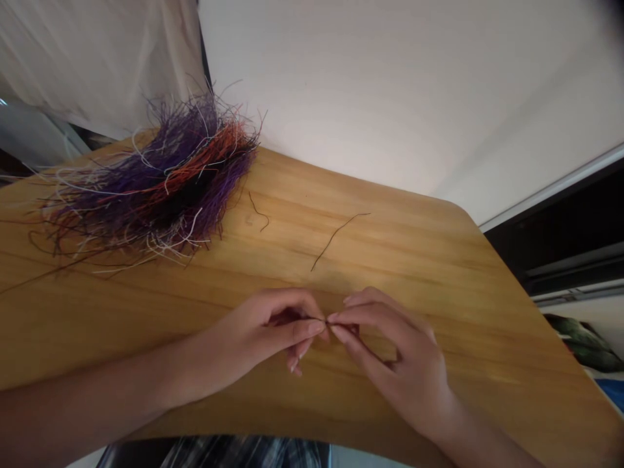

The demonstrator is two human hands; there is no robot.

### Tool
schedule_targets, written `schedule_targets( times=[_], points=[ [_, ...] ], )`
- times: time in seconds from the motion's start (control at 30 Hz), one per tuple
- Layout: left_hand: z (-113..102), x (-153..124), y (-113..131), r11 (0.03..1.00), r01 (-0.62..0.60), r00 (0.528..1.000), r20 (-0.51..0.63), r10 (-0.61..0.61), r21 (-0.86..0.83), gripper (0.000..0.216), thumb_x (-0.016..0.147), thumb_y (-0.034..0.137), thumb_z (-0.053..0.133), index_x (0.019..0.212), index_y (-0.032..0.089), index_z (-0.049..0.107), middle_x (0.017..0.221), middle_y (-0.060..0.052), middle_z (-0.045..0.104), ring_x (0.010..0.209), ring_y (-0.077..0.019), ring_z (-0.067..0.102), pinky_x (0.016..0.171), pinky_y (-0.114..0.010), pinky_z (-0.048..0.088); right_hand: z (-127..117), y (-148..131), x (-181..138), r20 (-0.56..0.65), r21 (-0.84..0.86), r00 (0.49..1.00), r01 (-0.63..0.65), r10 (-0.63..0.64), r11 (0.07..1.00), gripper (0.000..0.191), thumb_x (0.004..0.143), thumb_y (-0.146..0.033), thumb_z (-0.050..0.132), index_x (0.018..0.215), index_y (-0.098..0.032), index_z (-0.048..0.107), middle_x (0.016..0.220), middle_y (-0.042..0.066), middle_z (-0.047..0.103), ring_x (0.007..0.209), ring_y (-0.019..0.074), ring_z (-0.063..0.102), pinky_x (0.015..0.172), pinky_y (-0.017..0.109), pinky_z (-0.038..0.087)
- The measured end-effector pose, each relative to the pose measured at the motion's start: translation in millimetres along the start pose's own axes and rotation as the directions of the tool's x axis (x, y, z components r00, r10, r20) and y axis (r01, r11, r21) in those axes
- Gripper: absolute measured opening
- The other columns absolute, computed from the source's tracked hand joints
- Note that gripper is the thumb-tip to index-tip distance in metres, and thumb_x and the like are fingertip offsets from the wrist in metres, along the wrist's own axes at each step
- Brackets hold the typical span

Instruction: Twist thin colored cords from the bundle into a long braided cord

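Over the front of the wooden table, my left hand pinches a thin dark strand between thumb and forefinger. My right hand pinches the same strand just to the right, so the fingertips of both hands nearly meet. Only a short bit of the strand shows; the rest is hidden by the fingers. Beyond my hands, a dark curved strand lies on the wood. A shorter, bent dark strand lies to its left.
A large loose bundle of purple, orange, black and white strands covers the table's back left. Behind the table stands a pale wall, with a light curtain at the left. The rounded table corner is at the back right.
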State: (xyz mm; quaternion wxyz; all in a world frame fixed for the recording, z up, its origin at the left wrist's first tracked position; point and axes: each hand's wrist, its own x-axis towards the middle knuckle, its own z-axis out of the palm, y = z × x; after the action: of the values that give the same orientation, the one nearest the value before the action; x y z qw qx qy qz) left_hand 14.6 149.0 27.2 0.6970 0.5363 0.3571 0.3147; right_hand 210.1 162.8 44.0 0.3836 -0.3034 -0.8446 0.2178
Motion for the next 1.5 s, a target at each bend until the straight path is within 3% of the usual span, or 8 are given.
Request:
schedule_targets(
  times=[0.07, 0.13, 0.27, 0.37, 0.47, 0.67, 1.17, 1.5],
  points=[
    [1, -1, 1, 1.0, -0.007, 1.0, -0.004, 0.007, 0.022, 0.017, 0.089, 0.03, 0.052, 0.082, 0.017, 0.06, 0.062, 0.006, 0.051, 0.059, -0.0092, 0.051, 0.062, -0.022, 0.048, 1, 0, 0, 0.038, 0.176, 0.972, -0.235, 0.232, 0.956, 0.007, 0.083, -0.015, 0.062, 0.078, -0.019, 0.064, 0.069, 0.0, 0.061, 0.064, 0.0122, 0.059, 0.058, 0.025, 0.05],
    [2, -2, 2, 0.999, -0.006, 1.0, -0.01, 0.007, 0.05, 0.017, 0.09, 0.03, 0.053, 0.08, 0.017, 0.059, 0.062, 0.006, 0.052, 0.06, -0.0089, 0.052, 0.061, -0.021, 0.046, 0, 2, 1, 0.155, 0.324, 0.896, -0.443, 0.416, 0.836, 0.011, 0.083, -0.021, 0.062, 0.073, -0.018, 0.062, 0.065, -0.002, 0.059, 0.058, 0.0105, 0.055, 0.054, 0.022, 0.048],
    [3, -2, 3, 0.996, 0.02, 1.0, -0.014, -0.019, 0.09, 0.017, 0.09, 0.028, 0.052, 0.079, 0.017, 0.059, 0.063, 0.006, 0.054, 0.061, -0.0084, 0.053, 0.062, -0.02, 0.044, -2, 7, 1, 0.367, 0.433, 0.782, -0.623, 0.504, 0.652, 0.016, 0.084, -0.029, 0.062, 0.072, -0.018, 0.063, 0.062, -0.002, 0.058, 0.052, 0.0088, 0.052, 0.049, 0.02, 0.046],
    [1, -1, 1, 1.0, 0.006, 1.0, -0.02, -0.006, 0.008, 0.017, 0.09, 0.03, 0.052, 0.083, 0.017, 0.06, 0.062, 0.006, 0.054, 0.058, -0.0084, 0.053, 0.061, -0.021, 0.046, 0, 6, 0, 0.179, 0.363, 0.864, -0.502, 0.47, 0.785, 0.007, 0.083, -0.024, 0.063, 0.079, -0.019, 0.064, 0.067, -0.002, 0.061, 0.058, 0.0097, 0.056, 0.055, 0.021, 0.049],
    [-1, 0, 0, 0.996, 0.006, 1.0, -0.024, -0.008, -0.089, 0.017, 0.091, 0.03, 0.051, 0.086, 0.017, 0.06, 0.062, 0.006, 0.052, 0.056, -0.008, 0.052, 0.061, -0.022, 0.049, 3, 2, -3, -0.041, 0.166, 0.961, -0.265, 0.275, 0.95, 0.009, 0.081, -0.012, 0.064, 0.087, -0.019, 0.065, 0.075, -0.001, 0.062, 0.066, 0.0106, 0.059, 0.062, 0.022, 0.05],
    [1, -1, 1, 0.986, 0.015, 1.0, -0.02, -0.018, -0.166, 0.017, 0.089, 0.029, 0.054, 0.082, 0.015, 0.059, 0.062, 0.006, 0.051, 0.056, -0.0078, 0.05, 0.06, -0.023, 0.051, 4, 2, -9, -0.076, -0.055, 0.997, 0.005, -0.009, 0.998, 0.027, 0.078, -0.001, 0.063, 0.099, -0.018, 0.065, 0.086, 0.003, 0.065, 0.073, 0.0132, 0.062, 0.066, 0.026, 0.053],
    [4, 0, 3, 0.979, -0.014, 1.0, -0.007, 0.013, -0.205, 0.015, 0.089, 0.027, 0.054, 0.08, 0.015, 0.058, 0.062, 0.005, 0.052, 0.055, -0.0078, 0.05, 0.059, -0.023, 0.051, 4, 0, -10, -0.144, -0.096, 0.99, 0.0, -0.014, 0.995, 0.033, 0.077, -0.001, 0.066, 0.104, -0.019, 0.064, 0.088, 0.004, 0.064, 0.072, 0.0129, 0.061, 0.065, 0.027, 0.053],
    [4, -1, 2, 0.987, -0.009, 1.0, 0.006, 0.01, -0.161, 0.017, 0.09, 0.026, 0.053, 0.077, 0.015, 0.057, 0.062, 0.005, 0.052, 0.057, -0.0082, 0.051, 0.061, -0.023, 0.05, 5, -1, -8, -0.1, -0.121, 0.995, 0.001, -0.013, 0.993, 0.02, 0.079, -0.004, 0.064, 0.095, -0.016, 0.067, 0.083, 0.005, 0.065, 0.07, 0.0139, 0.061, 0.062, 0.028, 0.052]
  ],
)
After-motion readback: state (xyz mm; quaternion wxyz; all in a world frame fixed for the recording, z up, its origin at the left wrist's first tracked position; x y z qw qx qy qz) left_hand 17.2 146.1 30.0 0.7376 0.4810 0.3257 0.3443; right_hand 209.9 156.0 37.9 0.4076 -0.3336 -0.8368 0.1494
